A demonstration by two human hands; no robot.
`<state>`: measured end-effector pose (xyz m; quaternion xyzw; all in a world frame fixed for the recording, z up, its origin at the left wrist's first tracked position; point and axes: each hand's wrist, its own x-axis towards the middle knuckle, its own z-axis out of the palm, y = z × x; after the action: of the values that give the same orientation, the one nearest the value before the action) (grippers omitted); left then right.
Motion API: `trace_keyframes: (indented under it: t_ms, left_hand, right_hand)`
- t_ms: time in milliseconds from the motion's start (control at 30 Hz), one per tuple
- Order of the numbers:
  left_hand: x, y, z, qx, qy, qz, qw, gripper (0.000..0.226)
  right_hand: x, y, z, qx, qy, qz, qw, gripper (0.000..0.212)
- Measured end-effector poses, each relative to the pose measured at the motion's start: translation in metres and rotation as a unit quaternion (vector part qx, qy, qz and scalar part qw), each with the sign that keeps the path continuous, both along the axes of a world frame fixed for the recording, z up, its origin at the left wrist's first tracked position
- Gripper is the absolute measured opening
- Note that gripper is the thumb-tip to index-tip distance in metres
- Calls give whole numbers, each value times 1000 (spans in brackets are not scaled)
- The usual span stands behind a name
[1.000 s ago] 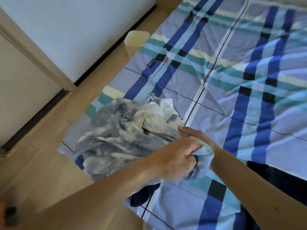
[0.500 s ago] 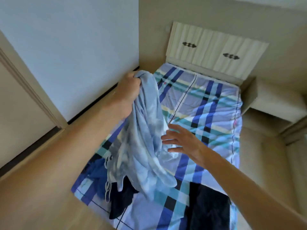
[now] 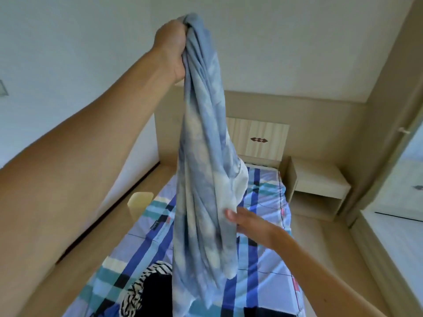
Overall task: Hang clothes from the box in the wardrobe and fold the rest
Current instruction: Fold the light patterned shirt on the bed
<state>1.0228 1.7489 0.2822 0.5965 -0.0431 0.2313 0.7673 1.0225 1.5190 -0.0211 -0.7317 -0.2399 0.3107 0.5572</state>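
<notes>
Blue-and-white tie-dyed fabric fills the middle of the head view: a garment hangs in a long, twisted bundle from the top of the picture almost to the bottom edge. The left hand is raised high at upper left, its fingers curled tight round the bunched top end, so nearly the whole garment hangs below that fist. Lower down on the right, the right hand reaches in from the near right and meets the garment's right edge about two-thirds of the way down. Its thumb lies on the near face of the fabric and its fingers are hidden behind, so the edge sits pinched between them. The loose lower end hangs past this hand, over the bed, which has a blue, teal and cream checked sheet. Whether the bottom end touches the sheet cannot be told.

At the near left of the bed lie a black-and-white striped piece of clothing and a black one just beside it. A pale headboard stands at the far end, with an open bedside table to its right. A small pale yellow tub stands on the floor left of the bed.
</notes>
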Motion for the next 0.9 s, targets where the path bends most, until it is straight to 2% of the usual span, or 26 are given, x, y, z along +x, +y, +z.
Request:
trace_keyframes:
  t_ms: [33, 67, 100, 167, 200, 267, 300, 367, 433, 500, 533, 600, 667, 733, 833, 900]
  left_hand:
    - [2, -2, 10, 1, -16, 2, 1000, 47]
    - [2, -2, 20, 6, -27, 5, 1000, 41]
    - [1, -3, 29, 7, -36, 2, 999, 39]
    - [-3, -9, 42, 18, -40, -19, 999, 45]
    - [-6, -14, 46, 24, -44, -49, 998, 49]
    - [-13, -25, 51, 52, -43, -105, 992, 56]
    - [-17, -30, 51, 67, -39, -126, 989, 60]
    - [-23, -32, 50, 91, -32, -158, 983, 62]
    - [-29, -28, 48, 105, -33, -171, 979, 52]
    - [-33, -19, 45, 107, -34, -160, 981, 34]
    - [-34, -12, 42, 111, -34, -146, 982, 26]
    - [-38, 0, 36, 123, -34, -118, 985, 18]
    - [-41, 7, 30, 130, -46, -92, 986, 20]
    - [-42, 9, 26, 141, -58, -76, 985, 23]
    - [-42, 11, 24, 175, -57, -88, 979, 32]
    - [-40, 19, 25, 210, -45, -105, 971, 46]
  right_hand:
    - [4, -8, 12, 74, 38, -31, 996, 33]
    - [10, -13, 21, 137, 28, -81, 987, 38]
    - [19, -18, 26, 149, -34, -157, 976, 38]
    - [38, -25, 28, 83, -167, -284, 941, 45]
    - [45, -26, 29, 33, -205, -310, 928, 64]
    - [57, -24, 31, -25, -233, -305, 923, 107]
    - [59, -21, 35, -32, -235, -286, 929, 121]
    - [76, -14, 27, -48, -271, -267, 924, 134]
    - [108, -9, -6, -113, -308, -252, 911, 121]
    - [132, -6, -34, -150, -296, -196, 923, 70]
    - [140, -2, -47, -131, -263, -184, 938, 52]
    - [119, 10, -50, -78, -184, -207, 958, 57]
    - [80, 22, -36, -19, -165, -226, 960, 74]
    - [57, 30, -38, 12, -82, -211, 974, 79]
    - [39, 44, -46, 51, 66, -236, 968, 51]
    - [34, 47, -40, 69, 84, -240, 965, 33]
